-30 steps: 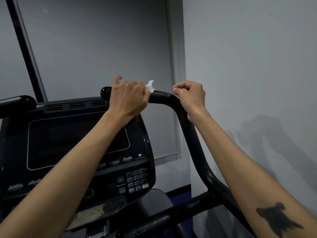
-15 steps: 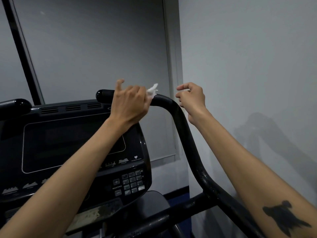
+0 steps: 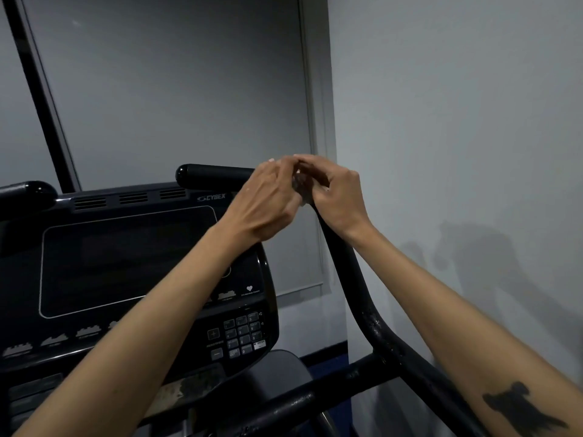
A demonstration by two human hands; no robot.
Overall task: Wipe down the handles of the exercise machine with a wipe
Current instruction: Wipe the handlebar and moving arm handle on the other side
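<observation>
The black right handle (image 3: 214, 176) of the exercise machine curves from a rounded end down past its bend to the lower right. My left hand (image 3: 268, 203) and my right hand (image 3: 339, 197) meet at the bend of this handle, fingertips touching above it. Between them a small white wipe (image 3: 299, 184) shows, mostly hidden by the fingers. Both hands pinch it. Whether the wipe touches the handle is hidden. The left handle (image 3: 25, 192) ends at the far left edge, with no hand on it.
The machine's dark console (image 3: 126, 260) with a blank screen and a keypad (image 3: 241, 334) sits below my left arm. A grey wall (image 3: 457, 121) stands close on the right. A black crossbar (image 3: 299, 402) runs low in front.
My left hand slid right along the handle to the bend with the wipe. My right hand, held apart half a second ago, closed in and took hold of the wipe too.
</observation>
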